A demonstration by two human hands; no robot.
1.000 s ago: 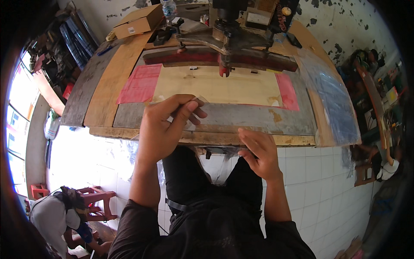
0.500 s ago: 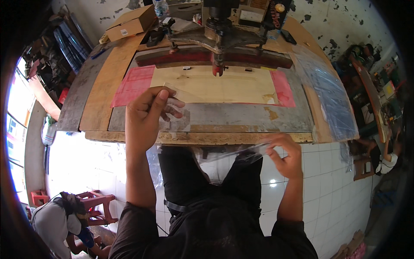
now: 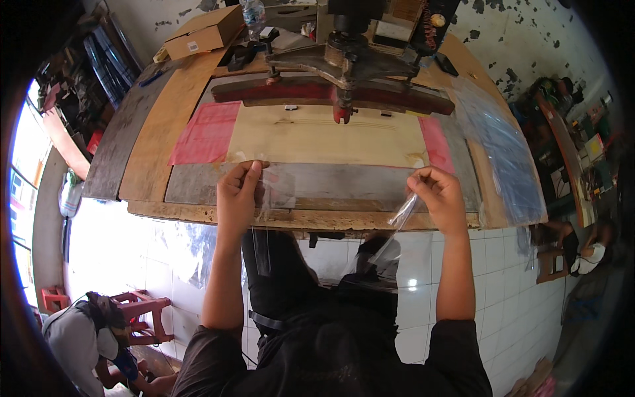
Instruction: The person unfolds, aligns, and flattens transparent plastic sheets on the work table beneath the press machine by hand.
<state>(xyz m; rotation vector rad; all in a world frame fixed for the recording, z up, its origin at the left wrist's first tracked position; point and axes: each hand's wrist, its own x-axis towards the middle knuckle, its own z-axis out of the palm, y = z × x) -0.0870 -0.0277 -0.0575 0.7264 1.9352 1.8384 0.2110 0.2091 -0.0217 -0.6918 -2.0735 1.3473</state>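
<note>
A clear plastic sheet is stretched between my two hands over the near edge of the wooden worktable. My left hand pinches its left top corner and my right hand pinches the right one. The lower part of the sheet hangs down in front of my legs. Beyond my hands lies a pale wooden board with pink patches on both sides, under a dark red press arm.
A cardboard box stands at the table's far left. A stack of clear bluish plastic sheets lies on the right side. A person sits low at bottom left by a red stool. White tiled floor below.
Both hands have lifted the plastic sheet from below the table edge and spread apart, so it is now stretched over the table's near edge.
</note>
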